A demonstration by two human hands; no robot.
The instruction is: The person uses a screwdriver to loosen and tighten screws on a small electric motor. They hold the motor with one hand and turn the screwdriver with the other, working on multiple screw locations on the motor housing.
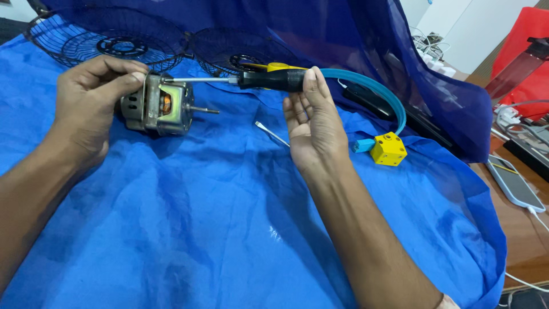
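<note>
My left hand (91, 94) grips a small metal fan motor (160, 106) with a copper winding and a shaft sticking out to the right. In my right hand (309, 123) is a screwdriver with a black and yellow handle (274, 79); the fingers are partly spread and the thumb presses the handle. Its metal shank (197, 80) runs left, and the tip meets the top of the motor beside my left fingers. A second thin metal tool (271, 133) lies on the blue cloth (189, 217) just left of my right palm.
Two black wire fan guards (108, 37) (229, 48) lie at the back on the cloth. A light blue curved band (377, 91) with a yellow block (389, 149) sits to the right. A phone (514, 183), cables and a red bag (529, 51) occupy the wooden table at right.
</note>
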